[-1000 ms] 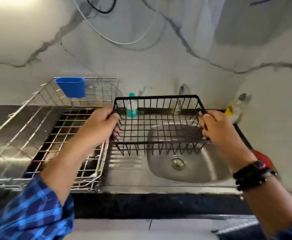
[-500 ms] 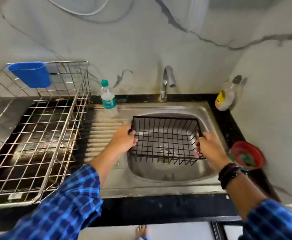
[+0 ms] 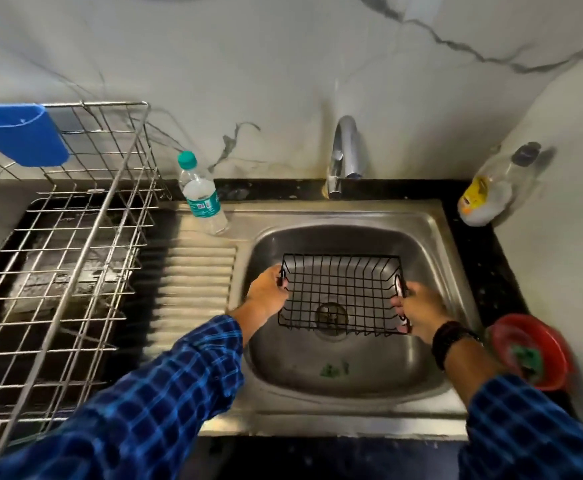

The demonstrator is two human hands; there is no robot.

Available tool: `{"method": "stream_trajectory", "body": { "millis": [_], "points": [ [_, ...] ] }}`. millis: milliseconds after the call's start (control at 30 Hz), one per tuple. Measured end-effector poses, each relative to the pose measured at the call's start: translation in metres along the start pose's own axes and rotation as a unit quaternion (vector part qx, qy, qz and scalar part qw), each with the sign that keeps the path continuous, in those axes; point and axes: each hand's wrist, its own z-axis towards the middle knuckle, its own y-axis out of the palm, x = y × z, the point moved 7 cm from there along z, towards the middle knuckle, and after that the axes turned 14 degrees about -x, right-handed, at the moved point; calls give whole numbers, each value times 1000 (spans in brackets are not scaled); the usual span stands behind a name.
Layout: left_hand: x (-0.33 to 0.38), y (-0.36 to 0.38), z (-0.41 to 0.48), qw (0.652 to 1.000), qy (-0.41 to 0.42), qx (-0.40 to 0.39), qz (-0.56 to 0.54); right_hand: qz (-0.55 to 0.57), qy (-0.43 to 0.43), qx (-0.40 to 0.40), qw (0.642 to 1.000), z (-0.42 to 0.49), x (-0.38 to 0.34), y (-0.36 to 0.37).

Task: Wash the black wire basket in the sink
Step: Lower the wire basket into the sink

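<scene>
The black wire basket [image 3: 342, 293] sits low inside the steel sink [image 3: 348, 379], over the drain, open side up. My left hand [image 3: 265, 292] grips its left end and my right hand [image 3: 419, 311] grips its right end. The chrome tap [image 3: 343, 155] stands behind the bowl, and no water is visibly running. Green scraps lie on the sink floor in front of the basket.
A large steel wire dish rack [image 3: 75, 258] with a blue plastic cup [image 3: 19, 133] fills the left counter. A water bottle [image 3: 201, 194] stands on the ribbed drainboard. A detergent bottle [image 3: 494, 188] leans at the back right corner. A red bowl holding a green scrubber [image 3: 529, 355] sits right of the sink.
Both hands have lowered the basket from above the counter down into the sink bowl. The view has tilted downward.
</scene>
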Motion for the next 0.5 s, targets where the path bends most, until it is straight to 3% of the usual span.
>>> {"method": "stream_trajectory", "body": {
  "millis": [233, 500],
  "points": [
    [3, 22, 31, 999, -52, 1, -14, -3, 30, -27, 999, 44, 2, -12],
    [-15, 27, 47, 996, -90, 28, 1, -21, 40, -113, 993, 63, 6, 0]
  ]
}}
